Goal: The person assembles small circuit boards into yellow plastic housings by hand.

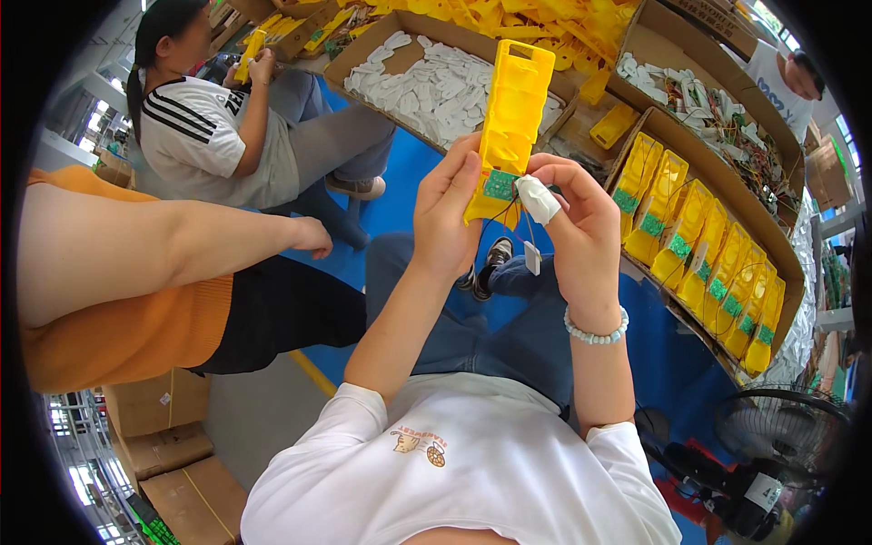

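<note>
My left hand (447, 204) grips the lower part of a long yellow plastic housing (516, 104), which tilts slightly right. A small green circuit board (500, 184) sits in the housing's lower end, close to my left thumb. My right hand (581, 227) is closed at the board's right edge, its thumb wrapped in a white covering (538, 198). The fingertips behind the housing's edge are partly hidden. Thin dark wires run from the board, and a small white rectangular part (531, 258) dangles below it between my hands.
At right, a cardboard box (668, 282) holds a row of yellow housings with green boards. Another box (404, 113) contains white plastic pieces; yellow parts (563, 27) pile behind. A co-worker (195, 118) sits far left; another person's arm (173, 232) reaches in nearer. A fan (772, 436) stands lower right.
</note>
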{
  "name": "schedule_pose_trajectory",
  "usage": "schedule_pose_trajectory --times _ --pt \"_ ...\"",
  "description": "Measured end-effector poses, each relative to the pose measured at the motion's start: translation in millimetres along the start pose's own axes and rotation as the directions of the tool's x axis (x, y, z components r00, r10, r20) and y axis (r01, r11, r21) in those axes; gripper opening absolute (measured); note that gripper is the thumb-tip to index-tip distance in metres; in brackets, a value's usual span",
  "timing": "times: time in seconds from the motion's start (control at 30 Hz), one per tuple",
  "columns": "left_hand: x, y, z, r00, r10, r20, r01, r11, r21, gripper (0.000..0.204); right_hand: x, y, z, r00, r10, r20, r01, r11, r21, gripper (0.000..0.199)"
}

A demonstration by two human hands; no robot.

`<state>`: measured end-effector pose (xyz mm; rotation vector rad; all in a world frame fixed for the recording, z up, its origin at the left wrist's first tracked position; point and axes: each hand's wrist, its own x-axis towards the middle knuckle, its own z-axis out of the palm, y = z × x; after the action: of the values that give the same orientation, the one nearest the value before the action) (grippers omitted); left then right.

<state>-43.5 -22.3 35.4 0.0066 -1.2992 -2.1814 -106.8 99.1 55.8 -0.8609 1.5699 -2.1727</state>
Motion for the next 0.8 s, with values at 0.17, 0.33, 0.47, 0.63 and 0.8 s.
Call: schedule_pose_trajectory --times 0.17,0.33,0.47,0.63,0.8 --pt "-6.2 -1.3 1.8 0.999 0.027 -0.045 -0.028 1.000 -0.014 0.036 0.0 5.1 4.7 0.999 0.039 -0.013 -0.039 0.999 -0.012 0.009" --pt "-9.8 -6.7 -1.1 0.988 0.103 -0.116 -0.090 0.990 0.106 0.036 -0.3 5.2 11.2 0.996 0.082 -0.031 -0.083 0.996 -0.030 0.009" --pt "-13.7 -9.6 -5.7 0.963 0.224 -0.150 -0.184 0.953 0.241 0.036 -1.8 8.7 14.2 0.994 0.108 -0.031 -0.108 0.994 -0.013 0.010" --pt "-19.0 -10.3 -10.6 0.958 0.271 -0.095 -0.238 0.935 0.261 0.037 -2.6 13.4 16.2 0.994 0.097 -0.044 -0.098 0.995 -0.014 0.011" --pt "-22.4 -14.1 -12.8 0.932 0.354 -0.074 -0.306 0.880 0.362 0.037 -3.0 17.3 18.2 0.996 0.058 -0.070 -0.057 0.998 0.019 0.015"
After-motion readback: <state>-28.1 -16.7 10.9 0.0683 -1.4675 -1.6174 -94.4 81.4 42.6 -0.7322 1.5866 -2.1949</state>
